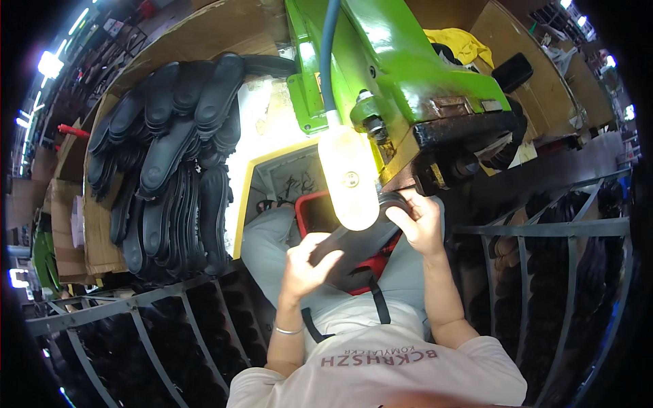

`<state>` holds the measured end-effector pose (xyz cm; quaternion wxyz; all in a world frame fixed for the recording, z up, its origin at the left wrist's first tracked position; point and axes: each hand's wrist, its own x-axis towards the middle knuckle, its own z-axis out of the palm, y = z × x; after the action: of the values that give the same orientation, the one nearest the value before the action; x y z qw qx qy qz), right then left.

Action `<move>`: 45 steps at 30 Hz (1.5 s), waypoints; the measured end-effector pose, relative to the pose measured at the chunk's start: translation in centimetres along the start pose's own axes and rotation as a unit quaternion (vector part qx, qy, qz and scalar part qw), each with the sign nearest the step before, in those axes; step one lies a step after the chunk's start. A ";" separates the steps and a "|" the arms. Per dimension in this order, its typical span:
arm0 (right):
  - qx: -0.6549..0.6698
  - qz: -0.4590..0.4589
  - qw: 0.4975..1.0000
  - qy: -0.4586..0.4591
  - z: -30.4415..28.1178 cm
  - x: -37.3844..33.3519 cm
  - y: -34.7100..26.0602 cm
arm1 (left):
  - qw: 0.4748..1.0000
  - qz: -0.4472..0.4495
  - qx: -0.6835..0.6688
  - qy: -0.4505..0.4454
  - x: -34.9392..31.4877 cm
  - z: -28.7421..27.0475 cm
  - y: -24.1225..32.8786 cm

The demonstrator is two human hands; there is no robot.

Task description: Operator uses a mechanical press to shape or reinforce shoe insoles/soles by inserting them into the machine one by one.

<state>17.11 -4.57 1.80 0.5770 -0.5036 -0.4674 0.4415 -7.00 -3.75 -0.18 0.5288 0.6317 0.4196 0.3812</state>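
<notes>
A black shoe sole [352, 246] spans the space between my two hands, below a bright lamp [349, 178] that hides part of it. My left hand [307, 267] grips its near left end, with the thumb on one side and the fingers on the other. At the far right end, my right hand [417, 222] pinches the sole close under the head of a green machine [408, 75]. From this angle I cannot tell whether the sole touches the machine.
Dark soles [170, 160] lie heaped in a cardboard box [105, 234] to the left. A red bin [304, 211] sits below my hands. Metal racks [575, 228] holding dark items flank me. A yellow cloth [462, 44] lies behind the machine.
</notes>
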 end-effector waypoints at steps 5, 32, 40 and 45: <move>0.021 -0.007 0.997 0.077 -0.8 -0.3 -1.0 | 0.999 0.045 0.015 0.023 2.1 2.7 -0.3; -0.398 -0.383 0.833 0.039 -4.9 -11.6 -1.3 | 0.827 0.469 0.240 0.196 0.1 6.1 -1.3; -0.370 -0.362 0.842 0.154 -6.6 -13.0 -0.1 | 0.818 0.511 0.210 0.160 0.7 9.1 -0.7; -0.263 -0.312 0.896 0.177 -5.7 -10.8 -0.9 | 0.910 0.375 0.153 0.087 1.4 8.6 0.1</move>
<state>20.94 -16.20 1.33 0.6051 -0.5345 -0.5900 0.0034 1.48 -5.50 -1.34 0.2053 0.7799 0.2497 0.5359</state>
